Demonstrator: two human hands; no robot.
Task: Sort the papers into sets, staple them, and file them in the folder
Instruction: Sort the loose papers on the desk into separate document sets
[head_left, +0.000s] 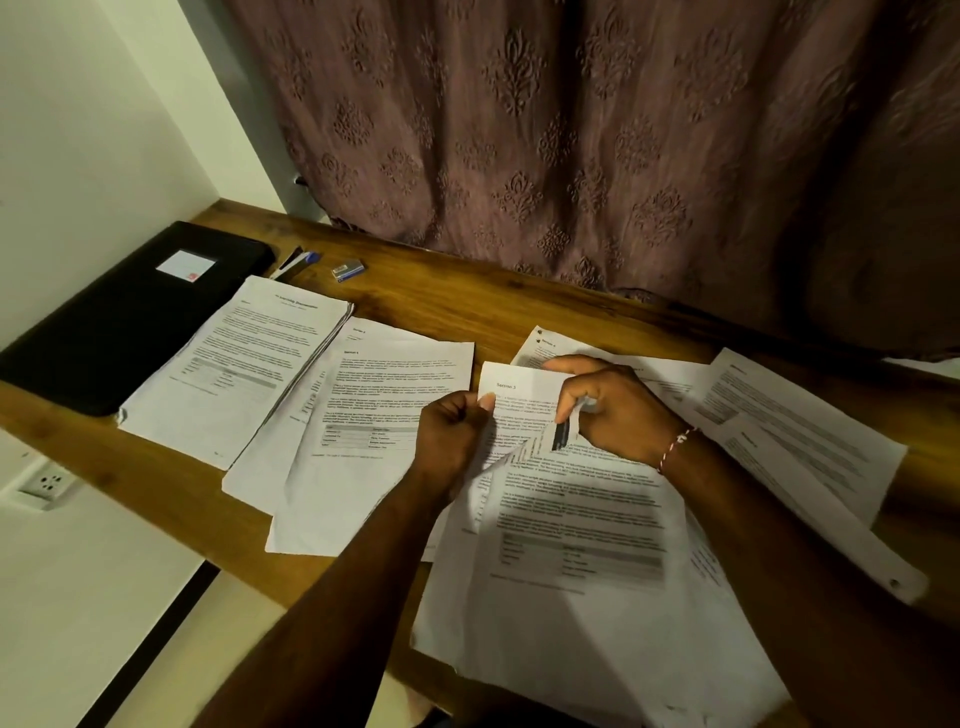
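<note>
Now, nearest: the working set of papers (571, 519) lies on the tabletop (467, 301) with its lower end at or past the near edge; cannot tell which. If it overhangs, a tug could slide it off. Its top is lifted and bent over. Left hand (452, 431) pinches that raised top at its left edge, fingers curled. Right hand (613, 410) grips a small dark tool, probably the stapler (561, 435), against the upper sheets. Judgement: stapling step, set not yet fastened. Main risk: the sheets look fanned and creased at the top, so the staple may miss the lower ones or lock them in crooked. It could also land in the printed text. Light is dim, so alignment is hard to check. Just left, a loose pile (363, 415) overlaps the thick stack (234, 364) beside it. More sheets (789, 431) touch the working set on the right; sets could mix there. Farther back, the black folder (119, 317) lies closed at the left end. Pens (297, 261) and a small box (347, 270) sit near it.
</note>
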